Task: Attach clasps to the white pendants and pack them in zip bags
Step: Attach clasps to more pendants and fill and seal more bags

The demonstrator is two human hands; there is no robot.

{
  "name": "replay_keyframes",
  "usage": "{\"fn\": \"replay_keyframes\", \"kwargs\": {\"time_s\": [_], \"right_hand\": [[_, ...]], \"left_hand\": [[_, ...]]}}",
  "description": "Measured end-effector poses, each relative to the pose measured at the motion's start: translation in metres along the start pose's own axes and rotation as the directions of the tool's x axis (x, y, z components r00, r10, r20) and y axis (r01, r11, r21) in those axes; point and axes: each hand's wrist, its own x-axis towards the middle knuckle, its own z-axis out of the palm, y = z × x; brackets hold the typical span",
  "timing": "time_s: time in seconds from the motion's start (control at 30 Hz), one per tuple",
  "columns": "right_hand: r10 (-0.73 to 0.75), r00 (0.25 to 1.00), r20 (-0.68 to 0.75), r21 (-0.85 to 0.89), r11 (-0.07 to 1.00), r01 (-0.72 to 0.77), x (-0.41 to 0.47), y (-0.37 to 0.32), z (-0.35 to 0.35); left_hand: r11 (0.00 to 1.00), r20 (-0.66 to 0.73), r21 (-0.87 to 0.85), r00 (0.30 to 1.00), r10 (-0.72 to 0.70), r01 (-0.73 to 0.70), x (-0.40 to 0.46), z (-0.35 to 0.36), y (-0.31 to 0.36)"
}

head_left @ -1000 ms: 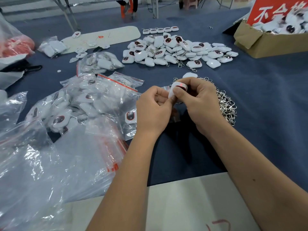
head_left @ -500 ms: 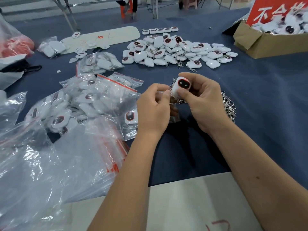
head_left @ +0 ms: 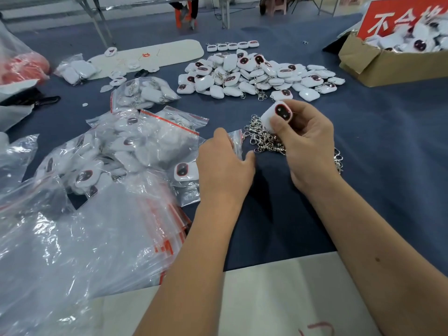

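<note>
Right hand (head_left: pixel 308 139) pinches a white pendant (head_left: pixel 276 117) mid-frame; left hand (head_left: pixel 225 166) has let go of it, now fingering a zip bag (head_left: pixel 236 139) edge, grip unclear.

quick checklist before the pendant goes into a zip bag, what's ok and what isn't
1. Pendant held firmly: ok. The right hand grips the white pendant, dark face up.
2. Clasp attached to it: cannot tell. The hand hides the pendant's lower edge, and the loose clasps lie right behind it.
3. Bag in hand: ok. The left hand touches a small zip bag on the blue cloth.
4. Bag mouth open: cannot tell. Only a corner shows past the fingers.
5. Path between the hands: ok. Only bare cloth lies between them.
6. Spare bags near: ok. The empty zip bags lie stacked at the left.
</note>
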Motion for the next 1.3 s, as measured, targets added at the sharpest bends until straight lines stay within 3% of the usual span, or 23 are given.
{"fn": "replay_keyframes", "kwargs": {"time_s": [0.1, 0.23, 0.4, 0.6, 0.7, 0.77, 0.87, 0.97, 1.03, 1.1, 1.17, 1.23, 1.3], "right_hand": [[0.119, 0.993, -0.028, 0.091, 0.989, -0.116, 0.0, 0.001, 0.002], [0.163, 0.983, 0.082, 0.124, 0.977, -0.173, -0.003, 0.0, 0.004], [0.152, 0.951, 0.268, -0.016, 0.988, -0.154, -0.011, 0.002, 0.011], [0.172, 0.916, 0.362, -0.293, 0.954, -0.064, -0.008, 0.0, 0.005], [0.125, 0.872, 0.473, -0.413, 0.906, 0.095, -0.011, 0.0, 0.007], [0.118, 0.881, 0.458, -0.427, 0.899, 0.102, -0.013, 0.001, 0.009], [0.209, 0.915, 0.345, -0.343, 0.936, -0.084, -0.014, 0.002, 0.013], [0.298, 0.89, 0.345, -0.052, 0.953, -0.299, -0.015, -0.002, 0.017], [0.324, 0.852, 0.41, 0.222, 0.871, -0.438, -0.013, -0.007, 0.015], [0.3, 0.849, 0.434, 0.32, 0.83, -0.457, -0.012, -0.008, 0.013], [0.219, 0.911, 0.35, 0.202, 0.932, -0.301, -0.012, -0.008, 0.013], [0.067, 0.977, 0.203, -0.072, 0.996, -0.053, -0.012, -0.007, 0.013], [-0.119, 0.989, 0.089, -0.442, 0.885, 0.147, -0.005, -0.004, 0.009]], "left_hand": [[1.0, -0.023, -0.023, 1.0, -0.013, 0.013, 0.0, -0.002, 0.0], [0.993, -0.057, -0.107, 0.997, -0.05, 0.044, 0.001, -0.005, -0.001], [0.967, -0.106, -0.254, 0.994, -0.032, 0.004, 0.005, -0.009, 0.001], [0.975, -0.245, -0.12, 0.958, 0.151, -0.185, 0.004, -0.012, 0.003], [0.967, -0.232, -0.091, 0.95, 0.211, -0.237, 0.003, -0.013, 0.005], [0.962, -0.234, -0.1, 0.946, 0.224, -0.253, 0.002, -0.013, 0.005], [0.954, -0.271, -0.172, 0.943, 0.195, -0.247, 0.004, -0.014, 0.004], [0.946, -0.296, -0.225, 0.941, 0.162, -0.233, 0.003, -0.013, 0.004], [0.94, -0.324, -0.262, 0.938, 0.126, -0.217, 0.004, -0.013, 0.004], [0.927, -0.347, -0.319, 0.935, 0.079, -0.197, 0.005, -0.014, 0.004], [0.905, -0.351, -0.385, 0.936, 0.04, -0.183, 0.005, -0.015, 0.004], [0.881, -0.366, -0.441, 0.93, -0.006, -0.168, 0.005, -0.015, 0.005], [0.868, -0.368, -0.476, 0.929, -0.048, -0.144, 0.007, -0.013, 0.006]]}}
